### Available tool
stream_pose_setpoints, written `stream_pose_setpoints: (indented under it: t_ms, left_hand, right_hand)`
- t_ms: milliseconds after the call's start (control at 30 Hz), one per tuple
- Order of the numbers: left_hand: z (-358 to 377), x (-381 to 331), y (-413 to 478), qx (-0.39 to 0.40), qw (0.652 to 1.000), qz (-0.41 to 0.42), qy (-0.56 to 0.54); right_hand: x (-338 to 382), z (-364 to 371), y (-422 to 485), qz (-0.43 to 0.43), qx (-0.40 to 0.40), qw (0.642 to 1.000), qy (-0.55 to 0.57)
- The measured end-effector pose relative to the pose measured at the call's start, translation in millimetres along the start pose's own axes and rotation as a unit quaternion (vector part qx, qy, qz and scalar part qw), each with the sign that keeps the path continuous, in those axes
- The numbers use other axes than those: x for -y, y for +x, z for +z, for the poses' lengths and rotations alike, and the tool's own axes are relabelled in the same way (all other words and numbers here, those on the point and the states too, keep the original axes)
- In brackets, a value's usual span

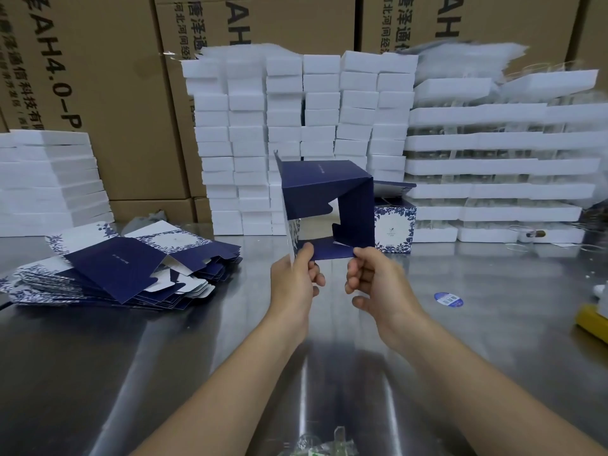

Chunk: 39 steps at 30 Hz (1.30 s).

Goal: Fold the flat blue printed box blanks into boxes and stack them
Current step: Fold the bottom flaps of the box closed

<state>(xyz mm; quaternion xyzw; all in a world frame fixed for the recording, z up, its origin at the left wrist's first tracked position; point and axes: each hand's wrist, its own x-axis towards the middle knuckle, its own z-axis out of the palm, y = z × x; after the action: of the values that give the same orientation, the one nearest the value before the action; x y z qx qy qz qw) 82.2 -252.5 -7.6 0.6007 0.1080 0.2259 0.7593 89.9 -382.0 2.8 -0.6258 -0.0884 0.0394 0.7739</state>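
Note:
A half-opened dark blue box blank [324, 189] is held up above the steel table [164, 357], its end facing me with flaps partly folded in. My left hand [297, 279] pinches its lower left edge. My right hand [371, 278] pinches the lower right flap. A fanned pile of flat blue-and-white printed blanks [121, 268] lies on the table at the left. One folded box [394, 225] with a floral print stands just behind the held blank, its lid flap up.
Tall stacks of white foam blocks [296, 126] and white trays [493, 166] line the back, with brown cartons [98, 77] behind. More white foam [49, 179] is stacked at the left. A blue round sticker [448, 299] and a yellow object [592, 324] lie at right.

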Motion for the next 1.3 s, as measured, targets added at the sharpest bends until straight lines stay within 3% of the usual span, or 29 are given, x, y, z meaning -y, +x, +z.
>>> stream_pose_setpoints:
  t_ms: [233,533,933,1133,1300]
  left_hand:
    - [0,-2,-5,0.036,0.999,-0.03,0.022]
    - [2,-6,-11,0.128,0.988,0.007,0.091]
    - [3,-3,-8,0.031,0.998,0.011,0.06]
    - [1,-4,-10,0.073,0.995,-0.025,0.063]
    - [3,-8,-11,0.06,0.995,-0.025,0.074]
  right_hand:
    - [-2,2,0,-0.024,0.0,0.999,-0.029]
    - [-2,4,-3,-0.013,0.059,0.996,-0.065]
    - [2,-3,4,0.005,0.005,0.999,-0.045]
    - [1,-4,3,0.002,0.024,0.998,-0.059]
    - [-1,-4,4,-0.011,0.019,0.998,-0.063]
